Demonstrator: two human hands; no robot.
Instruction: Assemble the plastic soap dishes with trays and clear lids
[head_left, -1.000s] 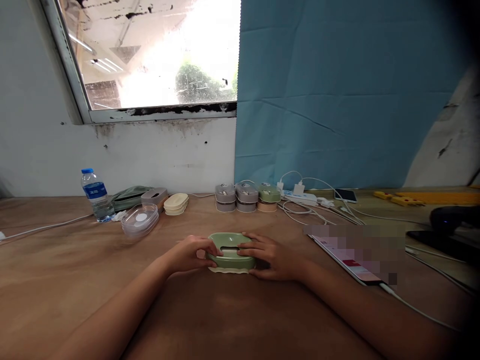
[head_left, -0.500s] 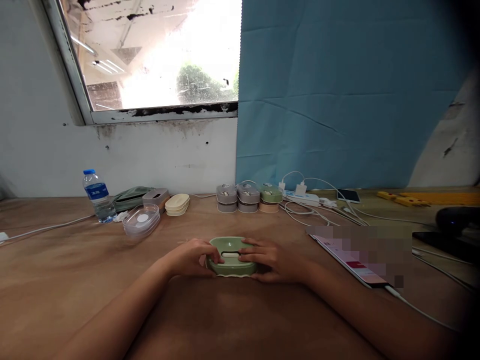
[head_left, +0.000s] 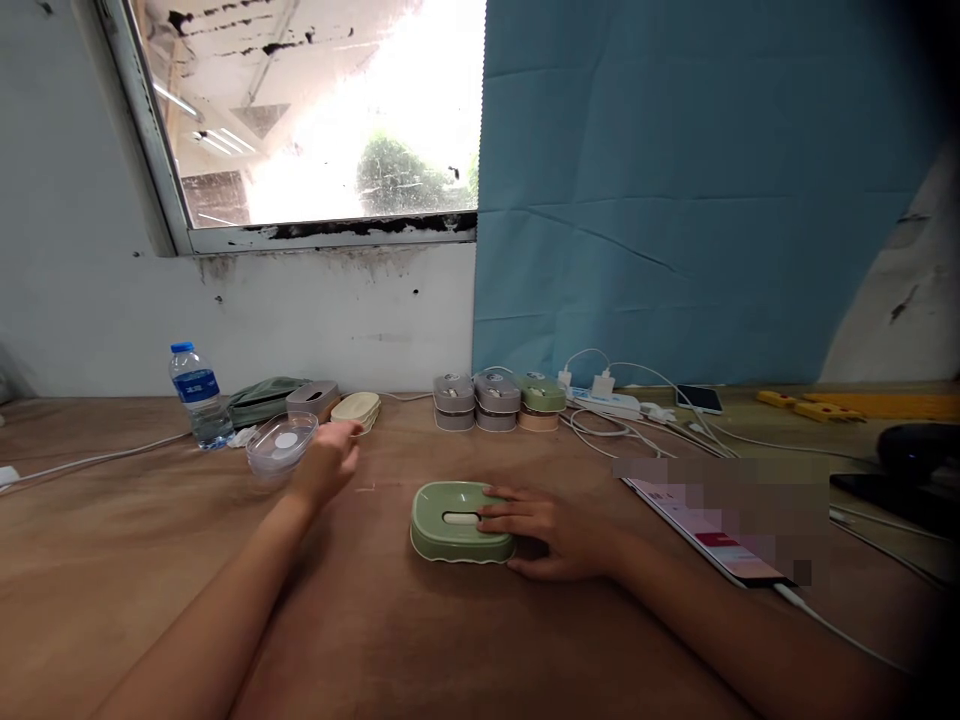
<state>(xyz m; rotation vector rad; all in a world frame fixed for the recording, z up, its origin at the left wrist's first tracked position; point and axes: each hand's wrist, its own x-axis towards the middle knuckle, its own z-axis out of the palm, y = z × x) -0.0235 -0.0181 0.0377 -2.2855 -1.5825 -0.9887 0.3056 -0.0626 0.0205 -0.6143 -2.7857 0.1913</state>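
A green oval plastic box lid [head_left: 439,540] lies on the table in front of me, with a pale strip showing in the slot in its top. My right hand [head_left: 540,532] grips its right end, fingers over the top and thumb low at the near side. My left hand [head_left: 328,458] is off the lid, stretched forward with its fingers apart at the near edge of a stack of cream oval pieces [head_left: 355,405]. Whether those fingers touch the stack I cannot tell. Beside that hand, clear plastic containers [head_left: 281,446] sit to the left.
A water bottle [head_left: 196,395], a green pouch [head_left: 262,400] and a grey slotted lid [head_left: 313,398] stand at the back left. Three two-tier boxes [head_left: 497,402] line the wall. Cables run from a power strip [head_left: 607,403]; a charging tablet [head_left: 705,530] lies right.
My left hand has let go of the green lid and moved forward and left to the cream stack. My right hand stays on the lid.
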